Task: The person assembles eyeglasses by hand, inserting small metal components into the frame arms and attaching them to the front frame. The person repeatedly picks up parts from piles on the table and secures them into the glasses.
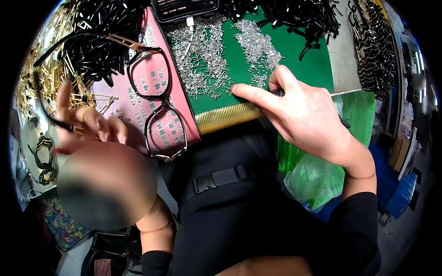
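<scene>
A pair of black eyeglasses (163,102) with gold-toned hinge parts stands tilted over the pink printed sheet. My left hand (87,120) is closed around one of its temples near the tip, partly hidden by a blurred round patch. Small silver screws (202,60) lie heaped on a green mat (304,69), with a second heap of silver pieces (258,46) to their right. My right hand (306,115) reaches over the mat's near edge. One outstretched finger touches the edge of the left heap; the other fingers are bent or hidden, and nothing shows in them.
Black temples (304,18) are piled at the back, gold-toned metal parts (46,60) at the far left. A phone (184,10) with a white cable lies behind the screws. Stacked dark frames (375,50) stand at the right; a green basket (359,119) with clear plastic hangs below.
</scene>
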{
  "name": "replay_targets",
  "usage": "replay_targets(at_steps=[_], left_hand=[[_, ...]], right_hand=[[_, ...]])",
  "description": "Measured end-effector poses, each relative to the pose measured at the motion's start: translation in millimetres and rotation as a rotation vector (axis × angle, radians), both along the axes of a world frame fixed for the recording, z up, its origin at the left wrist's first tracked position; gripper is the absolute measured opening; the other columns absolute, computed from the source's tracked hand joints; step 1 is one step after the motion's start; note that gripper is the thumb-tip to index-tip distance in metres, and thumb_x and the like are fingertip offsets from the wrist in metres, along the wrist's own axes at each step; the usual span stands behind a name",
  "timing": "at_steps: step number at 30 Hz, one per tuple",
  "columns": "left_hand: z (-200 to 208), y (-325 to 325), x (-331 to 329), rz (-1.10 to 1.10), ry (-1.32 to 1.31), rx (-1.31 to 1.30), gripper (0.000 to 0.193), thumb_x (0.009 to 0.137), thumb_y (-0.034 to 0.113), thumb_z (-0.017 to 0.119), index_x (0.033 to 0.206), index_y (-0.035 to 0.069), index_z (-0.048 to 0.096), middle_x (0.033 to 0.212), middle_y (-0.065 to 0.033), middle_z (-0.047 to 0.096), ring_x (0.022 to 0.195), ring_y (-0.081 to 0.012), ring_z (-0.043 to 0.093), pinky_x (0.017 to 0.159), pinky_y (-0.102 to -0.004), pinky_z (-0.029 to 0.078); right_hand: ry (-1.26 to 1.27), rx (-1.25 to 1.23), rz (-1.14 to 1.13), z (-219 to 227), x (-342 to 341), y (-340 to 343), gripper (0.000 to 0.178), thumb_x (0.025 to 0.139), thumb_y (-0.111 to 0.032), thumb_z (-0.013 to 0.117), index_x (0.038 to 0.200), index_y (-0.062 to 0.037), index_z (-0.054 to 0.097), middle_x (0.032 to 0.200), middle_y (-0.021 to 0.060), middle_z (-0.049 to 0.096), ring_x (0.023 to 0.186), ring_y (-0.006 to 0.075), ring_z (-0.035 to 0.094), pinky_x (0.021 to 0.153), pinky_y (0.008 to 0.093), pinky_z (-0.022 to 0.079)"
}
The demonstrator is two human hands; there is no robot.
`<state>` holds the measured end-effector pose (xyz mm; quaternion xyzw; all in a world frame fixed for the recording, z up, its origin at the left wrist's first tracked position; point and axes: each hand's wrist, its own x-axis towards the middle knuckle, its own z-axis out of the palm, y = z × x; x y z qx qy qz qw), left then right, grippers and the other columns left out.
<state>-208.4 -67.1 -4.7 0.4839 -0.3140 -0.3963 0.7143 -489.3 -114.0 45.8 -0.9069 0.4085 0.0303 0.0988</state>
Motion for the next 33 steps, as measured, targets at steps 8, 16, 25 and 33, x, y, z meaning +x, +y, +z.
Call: replay_targets(at_steps=[8, 16, 25, 33], left_hand=[[-28, 52, 15, 0.216, -1.055, 0.107, 0.021, 0.106, 0.006, 0.051, 0.12, -0.007, 0.06, 0.11, -0.0125, 0.065, 0.099, -0.0211, 0.064, 0.086, -0.0349, 0.054], [-6, 76, 1, -0.027, -1.277, -0.263, 0.035, 0.088, -0.001, 0.07, 0.118, 0.01, 0.056, 0.098, -0.0128, 0.075, 0.102, -0.0318, 0.067, 0.106, -0.0612, 0.044], [-28, 50, -4, -0.274, -1.142, -0.129, 0.015, 0.081, 0.002, 0.076, 0.089, 0.003, 0.064, 0.093, -0.0095, 0.074, 0.102, -0.0301, 0.069, 0.104, -0.0514, 0.05], [-25, 44, 2, -0.277, -0.942, -0.147, 0.025, 0.077, -0.01, 0.072, 0.095, -0.002, 0.057, 0.094, -0.0163, 0.069, 0.091, -0.0321, 0.071, 0.099, -0.05, 0.053]], right_hand=[[-0.016, 0.002, -0.017, -2, 4, -1, 0.053, 0.088, -0.013, 0.068, 0.136, -0.0334, 0.062, 0.089, 0.0063, 0.049, 0.064, 0.0211, 0.059, 0.051, 0.0342, 0.048], [0.024, 0.084, -0.021, 11, 16, 1, 0.061, 0.085, -0.007, 0.067, 0.14, -0.0324, 0.058, 0.096, 0.0063, 0.057, 0.065, 0.0235, 0.061, 0.054, 0.0349, 0.052], [-0.226, 0.175, 0.314, -6, 50, -2, 0.068, 0.075, -0.004, 0.068, 0.139, -0.0234, 0.057, 0.141, -0.0024, 0.059, 0.07, 0.0196, 0.061, 0.052, 0.029, 0.052], [-0.254, 0.229, 0.318, -8, 52, -5, 0.066, 0.076, -0.004, 0.067, 0.139, -0.0213, 0.057, 0.14, -0.004, 0.059, 0.071, 0.0196, 0.06, 0.051, 0.0287, 0.052]])
